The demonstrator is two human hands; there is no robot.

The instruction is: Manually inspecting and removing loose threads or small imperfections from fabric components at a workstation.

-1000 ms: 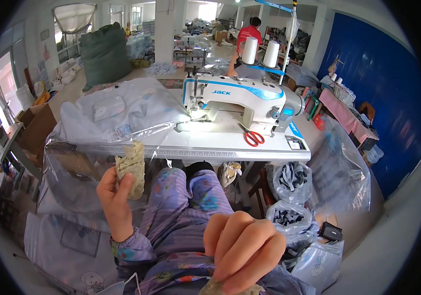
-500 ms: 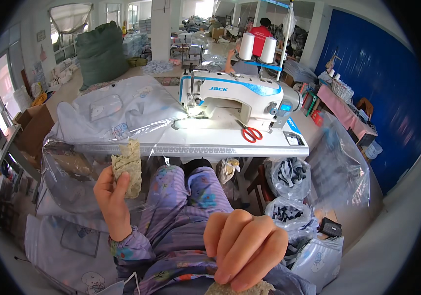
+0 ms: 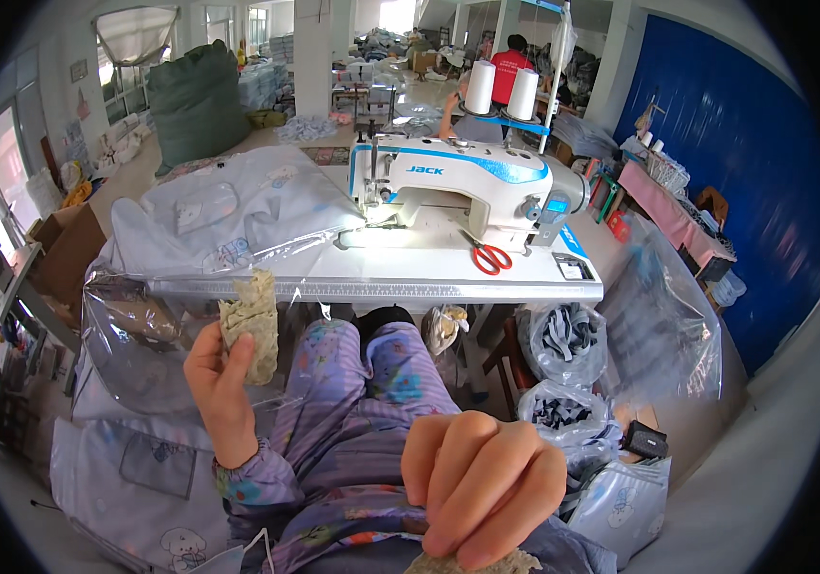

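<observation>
White surface point(image 3: 420, 260) ran across the middle, grey plastic-covered cloth point(image 3: 238, 206) over its left end. White-and-blue sewing machine point(image 3: 501, 172) stood right of the cloth. Right grip point(image 3: 487, 478), low and close up, was pinched on a flaky greenish slab point(image 3: 477, 565), partly out of view. Left grip point(image 3: 224, 387) was closed on a greenish strip point(image 3: 257, 330), held upright in front of the surface. Red-handled scissors point(image 3: 493, 259) lay near the machine base.

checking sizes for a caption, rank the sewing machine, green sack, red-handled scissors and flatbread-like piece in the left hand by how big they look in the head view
1. Sewing machine
2. Green sack
3. Flatbread-like piece in the left hand; nearness to the camera enlarges it
4. Red-handled scissors
</observation>
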